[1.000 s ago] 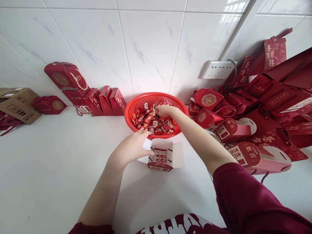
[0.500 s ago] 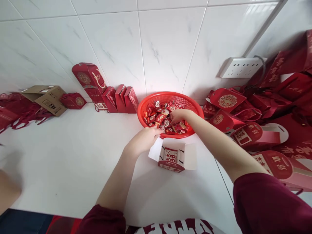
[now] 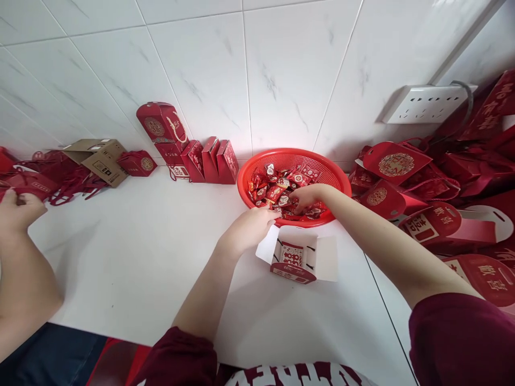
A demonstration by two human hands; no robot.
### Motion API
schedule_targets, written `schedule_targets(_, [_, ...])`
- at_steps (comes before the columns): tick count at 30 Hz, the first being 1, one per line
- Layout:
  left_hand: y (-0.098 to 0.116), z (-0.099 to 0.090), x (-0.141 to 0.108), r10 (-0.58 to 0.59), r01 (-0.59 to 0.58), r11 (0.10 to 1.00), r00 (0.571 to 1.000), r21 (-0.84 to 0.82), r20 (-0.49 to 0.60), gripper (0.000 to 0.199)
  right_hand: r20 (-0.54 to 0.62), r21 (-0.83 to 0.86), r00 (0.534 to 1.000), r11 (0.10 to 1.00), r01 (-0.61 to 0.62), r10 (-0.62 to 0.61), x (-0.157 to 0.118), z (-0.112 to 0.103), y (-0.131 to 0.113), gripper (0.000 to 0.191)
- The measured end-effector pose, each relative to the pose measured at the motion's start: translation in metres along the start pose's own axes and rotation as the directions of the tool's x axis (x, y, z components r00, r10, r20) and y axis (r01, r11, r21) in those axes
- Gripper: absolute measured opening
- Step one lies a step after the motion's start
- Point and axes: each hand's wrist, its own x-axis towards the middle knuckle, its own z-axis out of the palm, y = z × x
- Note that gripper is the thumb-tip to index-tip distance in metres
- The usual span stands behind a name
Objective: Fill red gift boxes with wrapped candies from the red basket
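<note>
A red plastic basket (image 3: 338,179) stands against the tiled wall, with red-wrapped candies (image 3: 277,192) inside. My right hand (image 3: 308,197) reaches in from the right, its fingers curled among the candies; what they grip, if anything, is hidden. At the basket's front rim lies my left hand (image 3: 253,225), fingers stretched over the edge and touching the candies there. Just in front of the basket is an open box (image 3: 295,272), its white flaps spread, with a red-and-white printed packet (image 3: 291,254) inside.
Red gift boxes (image 3: 203,161) and a cardboard box (image 3: 100,163) line the wall at left. More red boxes (image 3: 396,163) pile up at right below a power strip (image 3: 430,104). Another person's hand (image 3: 22,212) holds something red at the far left.
The view has shifted, so things appear further right. My right hand has moved slightly toward the front among the candies. The other person's hand has come into view at left.
</note>
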Motion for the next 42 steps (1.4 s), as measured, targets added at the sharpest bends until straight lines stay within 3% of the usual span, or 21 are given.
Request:
schedule_targets(4, [0.000, -0.001, 0.000, 0.002, -0.002, 1.000, 1.000, -0.010, -0.010, 0.039, -0.055, 0.146, 0.989, 0.979, 0.144, -0.137, -0.026, -0.002, -0.006, 0.035])
schedule_targets(9, [-0.003, -0.001, 0.002, 0.029, -0.029, 1.000, 0.999, 0.009, -0.024, 0.042, -0.252, 0.347, 0.945, 0.892, 0.288, -0.207, -0.072, 0.011, -0.008, 0.027])
schedule_targets(12, [-0.003, -0.002, 0.003, 0.001, 0.000, 1.000, 1.000, 0.011, -0.021, 0.043, -0.388, 0.465, 0.896, 0.794, 0.392, -0.216, -0.096, 0.026, -0.010, 0.027])
schedule_targets(17, [-0.002, -0.002, 0.004, -0.011, 0.011, 1.000, 1.000, 0.007, -0.024, 0.043, -0.587, 0.446, 0.759, 0.669, 0.594, -0.282, -0.122, 0.044, -0.015, 0.027])
schedule_targets(20, [-0.001, -0.003, 0.005, -0.016, 0.017, 1.000, 1.000, 0.021, -0.025, 0.042, -0.557, 0.503, 0.761, 0.595, 0.627, -0.333, -0.140, 0.047, -0.020, 0.027])
schedule_targets(23, [-0.001, -0.004, 0.006, -0.016, 0.017, 0.999, 1.000, 0.046, -0.011, 0.041, -0.388, 0.476, 0.813, 0.662, 0.580, -0.434, -0.163, 0.046, -0.026, 0.020])
schedule_targets(25, [0.002, -0.004, 0.005, -0.015, 0.015, 0.998, 1.000, 0.061, 0.000, 0.041, -0.343, 0.375, 0.829, 0.745, 0.552, -0.442, -0.178, 0.045, -0.029, 0.018])
schedule_targets(29, [0.016, 0.000, -0.001, -0.004, 0.014, 0.989, 0.998, 0.145, -0.068, 0.040, -0.398, 0.284, 0.871, 0.864, 0.415, -0.288, -0.202, 0.045, -0.028, 0.020])
schedule_targets(33, [0.036, -0.001, -0.007, 0.154, -0.130, 0.976, 0.979, 0.174, -0.134, 0.028, -0.403, 0.253, 0.903, 0.931, 0.264, -0.147, -0.215, 0.048, -0.021, 0.025])
schedule_targets(35, [0.040, -0.003, -0.007, 0.221, -0.209, 0.969, 0.972, 0.135, -0.084, 0.013, -0.444, 0.206, 0.888, 0.950, 0.233, -0.121, -0.218, 0.049, -0.017, 0.024])
schedule_targets(38, [0.039, -0.004, -0.003, 0.283, -0.286, 0.953, 0.958, 0.096, 0.048, 0.013, -0.481, 0.156, 0.870, 0.966, 0.208, -0.110, -0.220, 0.050, -0.016, 0.024])
schedule_targets(41, [0.035, -0.004, -0.004, 0.253, -0.266, 0.962, 0.952, 0.058, 0.171, 0.007, -0.478, 0.122, 0.866, 0.966, 0.227, -0.144, -0.219, 0.049, -0.019, 0.025])
schedule_targets(42, [0.035, -0.004, -0.006, 0.237, -0.250, 0.967, 0.952, 0.045, 0.192, 0.014, -0.473, 0.111, 0.866, 0.965, 0.239, -0.161, -0.218, 0.049, -0.021, 0.025])
